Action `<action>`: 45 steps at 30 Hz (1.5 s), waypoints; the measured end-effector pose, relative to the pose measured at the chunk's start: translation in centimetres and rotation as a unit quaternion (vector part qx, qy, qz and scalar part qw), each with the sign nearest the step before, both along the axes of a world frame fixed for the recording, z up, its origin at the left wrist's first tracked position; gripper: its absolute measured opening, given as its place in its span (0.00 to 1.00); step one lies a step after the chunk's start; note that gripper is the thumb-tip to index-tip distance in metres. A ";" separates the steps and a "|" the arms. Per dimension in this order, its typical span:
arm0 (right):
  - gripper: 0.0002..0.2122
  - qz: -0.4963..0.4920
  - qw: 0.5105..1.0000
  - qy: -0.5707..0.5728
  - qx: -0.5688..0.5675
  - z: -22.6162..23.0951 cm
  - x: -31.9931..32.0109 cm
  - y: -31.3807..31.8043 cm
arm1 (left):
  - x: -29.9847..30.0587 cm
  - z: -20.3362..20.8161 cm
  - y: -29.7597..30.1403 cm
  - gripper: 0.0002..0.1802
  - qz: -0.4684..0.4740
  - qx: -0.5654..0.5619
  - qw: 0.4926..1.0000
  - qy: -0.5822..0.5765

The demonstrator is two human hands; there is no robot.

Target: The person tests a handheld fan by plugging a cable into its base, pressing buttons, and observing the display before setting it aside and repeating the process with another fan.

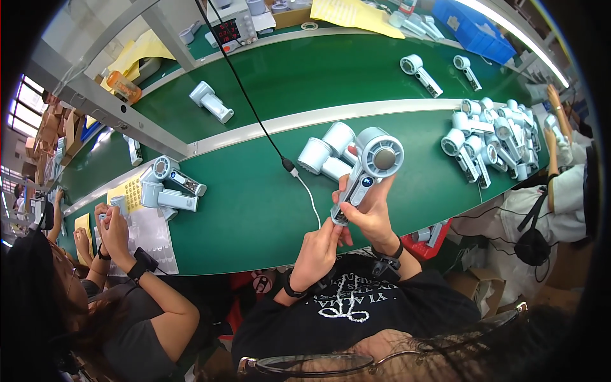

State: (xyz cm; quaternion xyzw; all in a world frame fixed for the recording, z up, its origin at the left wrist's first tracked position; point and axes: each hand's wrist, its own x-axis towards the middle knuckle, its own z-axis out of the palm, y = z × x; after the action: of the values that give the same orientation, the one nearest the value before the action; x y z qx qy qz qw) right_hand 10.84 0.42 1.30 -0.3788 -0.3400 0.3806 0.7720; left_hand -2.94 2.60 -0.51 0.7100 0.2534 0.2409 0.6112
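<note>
My right hand (374,216) is closed round the handle of a pale blue handheld fan (380,155), which tilts with its round head up and away from me. A small display glows on its handle, and dark inner parts show lower down. At the handle's bottom end my left hand (316,253) pinches the end of a white cable (310,194); the plug is hidden by the fingers. That cable joins a black cord (245,95) hanging from above. Just behind the held fan, more pale blue fans (316,155) lie on the green bench.
A heap of fans (490,137) covers the bench's right end. Several fans (168,184) lie at left beside a co-worker's hands (114,232). A green conveyor (286,83) runs behind a metal rail (254,125). A red bin (439,245) sits below the bench edge.
</note>
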 end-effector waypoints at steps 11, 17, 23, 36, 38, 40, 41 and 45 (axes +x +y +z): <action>0.48 -0.009 1.000 0.003 -0.015 0.7 -0.4 -0.1 | -0.1 0.4 -0.1 0.09 0.005 -0.028 0.999 -0.020; 0.44 -0.031 0.998 0.017 -0.058 1.3 -0.2 0.5 | 0.3 0.0 -0.2 0.10 0.038 0.004 0.999 -0.022; 0.29 0.102 0.907 0.332 0.237 4.9 10.4 2.4 | -1.4 0.5 0.3 0.13 0.050 -0.019 0.998 0.024; 0.44 -0.140 0.768 -0.577 -0.238 -5.4 20.8 24.1 | -1.6 0.4 1.0 0.14 0.093 0.035 0.994 -0.042; 0.43 -0.197 0.700 -0.623 -0.286 -6.1 21.0 25.7 | -1.9 0.5 1.2 0.14 0.104 0.038 0.993 -0.036; 0.43 -0.219 0.673 -0.655 -0.264 -5.6 19.6 26.9 | -2.3 0.4 1.6 0.14 0.116 0.039 0.992 -0.031; 0.43 -0.245 0.642 -0.683 -0.248 -5.0 18.7 27.3 | -2.4 0.4 1.7 0.14 0.119 0.037 0.992 -0.030; 0.34 -0.096 0.599 -0.768 -0.203 -3.1 13.7 31.1 | -2.3 0.4 2.2 0.14 0.121 0.033 0.992 -0.028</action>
State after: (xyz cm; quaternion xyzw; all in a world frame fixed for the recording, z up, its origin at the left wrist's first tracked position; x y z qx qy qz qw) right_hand 24.58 31.48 -1.77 -0.7090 -0.6833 -0.0676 0.1607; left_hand -5.23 4.82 -0.09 0.6870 0.3121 0.3407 0.5609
